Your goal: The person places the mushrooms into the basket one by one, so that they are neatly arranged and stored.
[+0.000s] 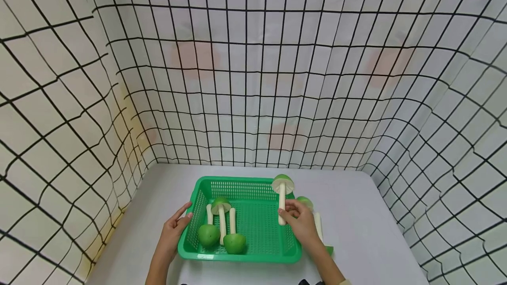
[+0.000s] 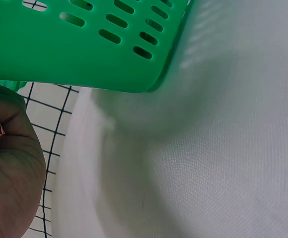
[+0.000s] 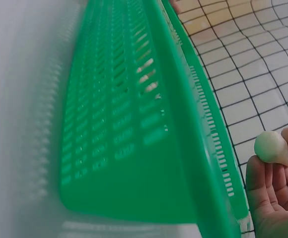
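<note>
My right hand (image 1: pixel 303 223) pinches a green-capped mushroom (image 1: pixel 282 192) near the lower end of its white stem, cap up, over the right side of the green basket (image 1: pixel 239 257). The stem's round end (image 3: pixel 269 147) shows between thumb and fingers in the right wrist view. At the basket's left rim, my left hand (image 1: pixel 173 234) grips the edge with thumb and fingers. Inside, on the left, lie three similar mushrooms: one cap-up (image 1: pixel 220 206), and two with their caps (image 1: pixel 208 235) toward me.
More green-and-white mushrooms lie on the white table to the right of the basket, partly hidden by my right arm; one cap (image 1: pixel 304 202) and a stem (image 1: pixel 318 225) show. Black netting (image 1: pixel 253 100) over pale walls encloses the back and sides.
</note>
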The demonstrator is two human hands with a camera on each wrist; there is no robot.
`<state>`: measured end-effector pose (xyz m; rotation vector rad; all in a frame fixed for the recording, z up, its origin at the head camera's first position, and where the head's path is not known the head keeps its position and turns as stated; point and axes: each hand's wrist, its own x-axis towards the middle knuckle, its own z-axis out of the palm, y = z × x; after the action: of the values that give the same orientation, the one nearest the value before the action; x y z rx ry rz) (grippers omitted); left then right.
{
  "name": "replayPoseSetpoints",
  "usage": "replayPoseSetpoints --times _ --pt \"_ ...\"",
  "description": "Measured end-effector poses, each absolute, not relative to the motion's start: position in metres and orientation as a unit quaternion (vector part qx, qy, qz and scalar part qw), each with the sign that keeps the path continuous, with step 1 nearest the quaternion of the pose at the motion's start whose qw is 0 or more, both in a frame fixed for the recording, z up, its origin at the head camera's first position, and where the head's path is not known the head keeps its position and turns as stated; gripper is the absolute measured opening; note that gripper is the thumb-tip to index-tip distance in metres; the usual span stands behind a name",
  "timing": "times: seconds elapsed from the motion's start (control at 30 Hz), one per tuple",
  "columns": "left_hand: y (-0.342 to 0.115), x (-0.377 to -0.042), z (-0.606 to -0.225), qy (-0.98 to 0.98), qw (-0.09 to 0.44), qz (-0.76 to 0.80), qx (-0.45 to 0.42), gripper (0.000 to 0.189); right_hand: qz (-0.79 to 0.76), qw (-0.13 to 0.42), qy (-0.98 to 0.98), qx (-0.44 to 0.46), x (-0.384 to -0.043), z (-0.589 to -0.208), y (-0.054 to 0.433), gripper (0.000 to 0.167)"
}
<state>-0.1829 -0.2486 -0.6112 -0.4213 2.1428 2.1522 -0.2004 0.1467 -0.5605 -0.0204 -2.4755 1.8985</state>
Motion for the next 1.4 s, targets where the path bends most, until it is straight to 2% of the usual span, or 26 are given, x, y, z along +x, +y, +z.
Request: replayPoseSetpoints --times 0.37,0.73,1.03,1.4 --pt "-0.252 -0.179 -0.615 0.695 0.04 0.704 -0.145 0.056 0.596 -0.03 -0.802 0.021 -0.198 -0.562 0.121 0.03" --pt "-0.25 -0.187 -0.609 0.7 0.034 0.701 -0.134 0.059 0.562 -0.037 -0.825 0.041 -0.212 -0.563 0.106 0.029" --pt "-0.25 -0.182 -0.615 0.697 0.051 0.701 -0.145 0.061 0.541 -0.059 -0.837 0.053 -0.206 -0.574 0.097 0.031" --pt "-0.25 -0.182 -0.614 0.695 0.042 0.705 -0.14 0.056 0.54 -0.067 -0.837 0.051 -0.208 -0.579 0.083 0.029"
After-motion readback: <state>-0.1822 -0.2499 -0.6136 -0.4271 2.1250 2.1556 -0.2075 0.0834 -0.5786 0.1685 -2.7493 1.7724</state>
